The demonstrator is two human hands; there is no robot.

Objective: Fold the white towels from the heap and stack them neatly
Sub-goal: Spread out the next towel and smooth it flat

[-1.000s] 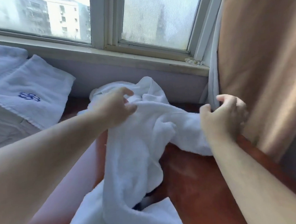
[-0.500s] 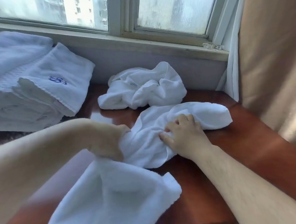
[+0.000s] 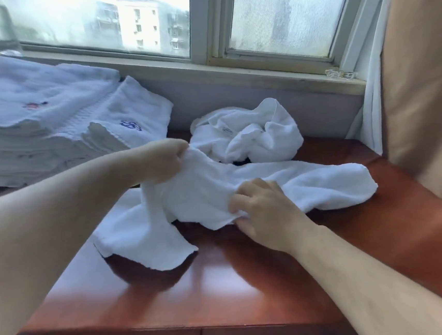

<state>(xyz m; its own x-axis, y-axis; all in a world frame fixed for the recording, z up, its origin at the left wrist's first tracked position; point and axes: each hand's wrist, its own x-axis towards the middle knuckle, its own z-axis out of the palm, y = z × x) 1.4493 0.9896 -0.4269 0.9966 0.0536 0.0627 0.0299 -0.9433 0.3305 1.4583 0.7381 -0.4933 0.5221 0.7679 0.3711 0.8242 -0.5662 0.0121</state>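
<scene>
Here the left hand [image 3: 164, 160] is closed tight round a bunch of the white towel [image 3: 310, 183]. It holds that bunch up off the table [image 3: 226, 288], and a wide flap of cloth hangs down from the hand and lands on the wood. The right hand [image 3: 264, 211] is lower and nearer. Its fingers are bent and they pinch the near edge of the same towel. Between the two hands the towel is wrinkled and not folded. Its far end spreads out flat to the right, past the right hand, and lies on the table near the curtain [image 3: 420, 67].

Just behind the towel sits the heap [image 3: 249, 135]. It is a crumpled white lump against the wall [image 3: 234, 95] under the window [image 3: 280, 13]. It is very close to the towel, but I cannot tell if they touch.

To the left is the stack [image 3: 35, 125] of folded white towels, tall and neat. One more folded towel leans on its right side, and it has a blue mark [image 3: 130, 125] sewn on it.

The table is shiny red-brown wood. Behind it runs the sill [image 3: 232, 69], with a small clear thing [image 3: 340, 73] at its right end. The window is misty, and a pale building [image 3: 146, 20] shows outside. The curtain is tan and hangs on the right, with a thin white one beside it.
</scene>
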